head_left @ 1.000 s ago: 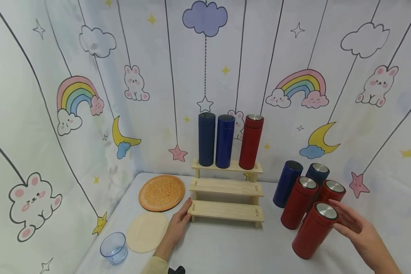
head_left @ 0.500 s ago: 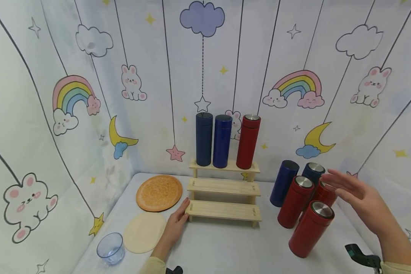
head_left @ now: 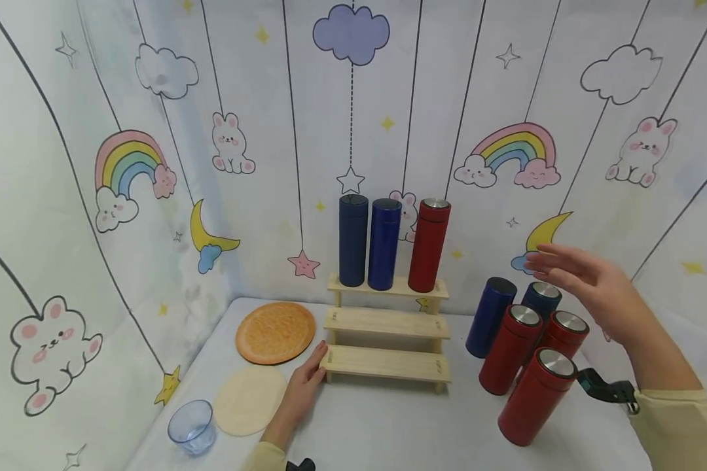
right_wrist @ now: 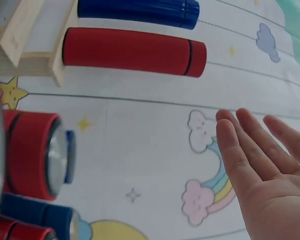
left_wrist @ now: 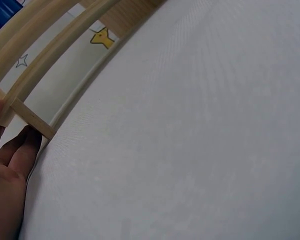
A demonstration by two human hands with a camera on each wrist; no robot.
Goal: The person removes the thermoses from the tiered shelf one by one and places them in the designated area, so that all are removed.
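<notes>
My left hand [head_left: 304, 387] holds the left end of a three-tier wooden display rack [head_left: 385, 364]; in the left wrist view its fingers [left_wrist: 24, 154] lie against the rack's end leg. Three thermos bottles stand on the top tier: a dark blue one [head_left: 353, 242], a brighter blue one [head_left: 384, 245] and a red one [head_left: 429, 246]. My right hand [head_left: 592, 288], empty with fingers extended, hovers over the bottles at right. That cluster has a front red thermos [head_left: 533, 407], two more red ones, a blue thermos [head_left: 490, 320] and a dark blue thermos [head_left: 541, 298].
An orange, pizza-patterned round mat [head_left: 275, 332] lies left of the rack on the white tabletop [head_left: 400, 425]. In front of it are a pale round board [head_left: 250, 400] and a clear bluish glass [head_left: 192, 428]. A printed curtain [head_left: 259, 216] hangs behind the table.
My right hand has moved away from the red thermos bottles, rising up and back above the cluster. The left hand stays at the rack's end, and the bottles keep their places.
</notes>
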